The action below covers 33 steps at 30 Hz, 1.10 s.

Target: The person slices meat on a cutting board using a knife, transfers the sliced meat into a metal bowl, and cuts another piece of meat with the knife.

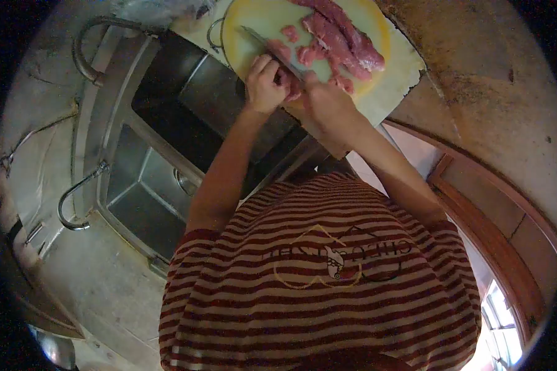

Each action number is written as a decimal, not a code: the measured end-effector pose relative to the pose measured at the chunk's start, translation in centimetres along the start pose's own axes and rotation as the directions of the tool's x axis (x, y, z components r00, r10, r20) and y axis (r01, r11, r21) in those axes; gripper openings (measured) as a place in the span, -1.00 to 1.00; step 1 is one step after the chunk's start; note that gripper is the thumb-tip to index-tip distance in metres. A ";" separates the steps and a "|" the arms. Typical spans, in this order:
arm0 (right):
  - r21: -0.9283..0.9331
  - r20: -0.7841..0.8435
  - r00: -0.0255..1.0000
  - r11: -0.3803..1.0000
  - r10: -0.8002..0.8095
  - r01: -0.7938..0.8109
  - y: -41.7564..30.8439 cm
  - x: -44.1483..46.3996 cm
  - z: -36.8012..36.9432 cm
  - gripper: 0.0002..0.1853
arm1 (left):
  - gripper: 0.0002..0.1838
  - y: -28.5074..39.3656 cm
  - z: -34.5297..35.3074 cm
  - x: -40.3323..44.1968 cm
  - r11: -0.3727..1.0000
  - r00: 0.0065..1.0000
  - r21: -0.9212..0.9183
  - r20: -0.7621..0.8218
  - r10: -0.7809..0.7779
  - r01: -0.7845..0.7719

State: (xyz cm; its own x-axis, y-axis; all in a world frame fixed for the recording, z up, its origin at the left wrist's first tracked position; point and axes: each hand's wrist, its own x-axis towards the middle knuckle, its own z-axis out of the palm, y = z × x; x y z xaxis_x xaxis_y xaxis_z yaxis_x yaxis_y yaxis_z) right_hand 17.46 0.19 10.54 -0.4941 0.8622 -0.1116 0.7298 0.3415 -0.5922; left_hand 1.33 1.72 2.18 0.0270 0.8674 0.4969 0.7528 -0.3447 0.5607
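A round yellow-rimmed cutting board [244,52] lies at the top of the head view with raw meat on it. My left hand [266,85] is closed on a piece of raw meat [289,85] near the board's front edge. My right hand [325,99] is wrapped round the handle of a knife [272,51], its blade pointing up and left, close beside the left fingers. Large strips of meat [346,40] rest at the back right of the board. Several small cut pieces [309,54] lie between them and the blade. The knife handle is mostly hidden by my fingers.
A metal sink basin [198,93] is left of the board, with a second basin [145,185] nearer. A curved tap [80,52] and another tap [68,207] stand along their left side. Brown countertop [476,68] extends to the right, above a wooden frame [476,204].
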 end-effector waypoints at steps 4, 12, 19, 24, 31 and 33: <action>0.033 -0.007 0.999 0.999 -0.034 0.035 -0.4 7.2 1.1 -0.56 | -0.77 -0.6 0.1 0.0 0.998 0.996 -0.042 -0.082 0.044 -0.047; 0.015 -0.144 0.959 0.969 -0.243 0.248 4.0 -0.6 -1.8 -0.65 | -0.84 -0.3 0.7 -0.1 0.993 0.985 -0.087 -0.160 0.066 -0.080; -0.056 0.078 0.997 0.998 0.008 -0.004 2.5 -4.8 -2.7 -0.71 | -0.87 -0.1 0.3 -0.1 0.997 0.987 -0.047 -0.151 0.051 -0.059; -0.112 0.165 0.985 0.993 0.056 -0.038 2.3 -4.6 -2.2 -0.76 | -0.89 -0.2 0.5 0.0 0.995 0.982 -0.039 -0.167 0.082 -0.090; -0.103 0.063 0.998 0.995 -0.008 0.014 2.0 -0.8 -0.3 -0.80 | -0.89 -0.6 0.8 0.1 0.992 0.978 -0.054 -0.180 0.104 -0.115; -0.069 0.010 0.997 0.994 -0.083 0.083 1.4 3.3 0.6 -0.78 | -0.88 -0.3 0.5 0.1 0.993 0.978 -0.033 -0.184 0.102 -0.109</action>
State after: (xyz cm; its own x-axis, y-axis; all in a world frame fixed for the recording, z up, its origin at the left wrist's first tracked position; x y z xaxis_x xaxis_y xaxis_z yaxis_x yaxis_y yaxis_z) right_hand 16.57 3.25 8.92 -0.5572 0.8274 -0.0702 0.7170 0.4368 -0.5432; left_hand 1.44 2.10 1.78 -0.0180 0.7470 0.6646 0.7231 -0.4493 0.5246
